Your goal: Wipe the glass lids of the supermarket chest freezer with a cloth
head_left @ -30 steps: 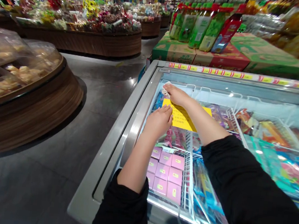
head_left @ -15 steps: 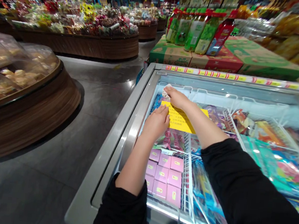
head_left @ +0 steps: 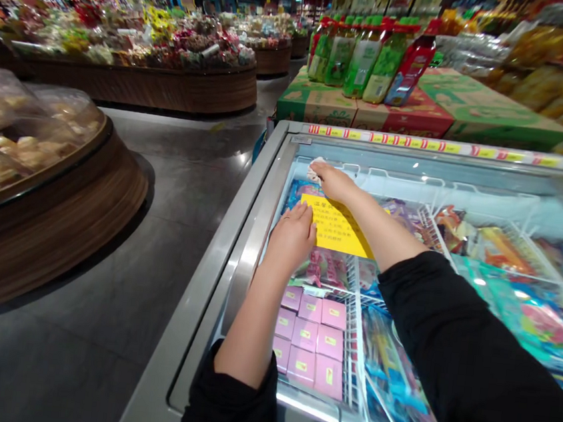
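Note:
My right hand (head_left: 333,181) is closed on a crumpled white cloth (head_left: 315,170) near the far left corner of the freezer's glass lid (head_left: 391,165). Flat on the lid, by the left edge of a yellow paper sign (head_left: 340,229), lies my left hand (head_left: 293,231) with its fingers stretched out. My right forearm passes over the sign and hides part of it. Under the glass, pink boxes (head_left: 305,334) and bagged frozen goods (head_left: 324,267) sit in white wire baskets (head_left: 356,333).
Green and red drink bottles (head_left: 362,58) stand on cartons (head_left: 402,118) behind the freezer. A strip of price labels (head_left: 384,138) runs along its back edge. To the left is a curved wooden display stand (head_left: 54,214), with grey floor (head_left: 156,258) between.
The view has shifted slightly. Both hands keep nearly the same places, and slightly more of the yellow sign's print shows between them.

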A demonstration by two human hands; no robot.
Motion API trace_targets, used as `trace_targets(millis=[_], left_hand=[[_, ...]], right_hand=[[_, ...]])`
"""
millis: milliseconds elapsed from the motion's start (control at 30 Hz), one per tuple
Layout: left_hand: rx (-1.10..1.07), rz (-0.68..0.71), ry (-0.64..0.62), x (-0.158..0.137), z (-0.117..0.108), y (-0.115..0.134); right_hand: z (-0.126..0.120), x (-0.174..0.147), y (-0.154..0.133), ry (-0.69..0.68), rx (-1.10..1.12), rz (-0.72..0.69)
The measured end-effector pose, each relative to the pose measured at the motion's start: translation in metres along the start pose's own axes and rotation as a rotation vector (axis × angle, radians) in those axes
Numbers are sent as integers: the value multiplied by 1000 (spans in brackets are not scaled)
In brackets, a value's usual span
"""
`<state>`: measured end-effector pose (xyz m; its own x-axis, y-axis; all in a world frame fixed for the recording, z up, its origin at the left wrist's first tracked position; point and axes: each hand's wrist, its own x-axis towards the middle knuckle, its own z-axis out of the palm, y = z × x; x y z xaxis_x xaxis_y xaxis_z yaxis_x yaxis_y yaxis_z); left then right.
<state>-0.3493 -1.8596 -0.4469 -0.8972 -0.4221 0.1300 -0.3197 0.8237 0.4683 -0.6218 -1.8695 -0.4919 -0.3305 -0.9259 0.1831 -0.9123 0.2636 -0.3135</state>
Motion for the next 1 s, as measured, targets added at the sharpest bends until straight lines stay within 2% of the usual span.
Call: trace_targets(millis=[133,300,433,533,600,700,833,900,1000], left_hand=[[-3,-6,-12,0,-1,0],[-10,-6,-5,0,-2,1],[-8,-6,-11,0,-2,0],[2,-7,-7,0,-2,0],[9,1,-7,0,-1,0],[15,2,-10,0,-1,0],[14,-2,-15,0,0,-1],[10,1,-12,0,0,-2],[10,5,-10,0,0,-2]], right_hand=[[5,12,-9,-11,29,-32],[-5,-20,4,-32,104,-166],[-9,-9,16,3,99,-84],[-3,15,11,9,66,-9],[1,24,3,-10,60,-8],[0,13,0,-44,76,-77],[-12,-11,18,-56,110,-145],[-17,-11,30,-37,94,-95],[-15,8,38,8,50,14]])
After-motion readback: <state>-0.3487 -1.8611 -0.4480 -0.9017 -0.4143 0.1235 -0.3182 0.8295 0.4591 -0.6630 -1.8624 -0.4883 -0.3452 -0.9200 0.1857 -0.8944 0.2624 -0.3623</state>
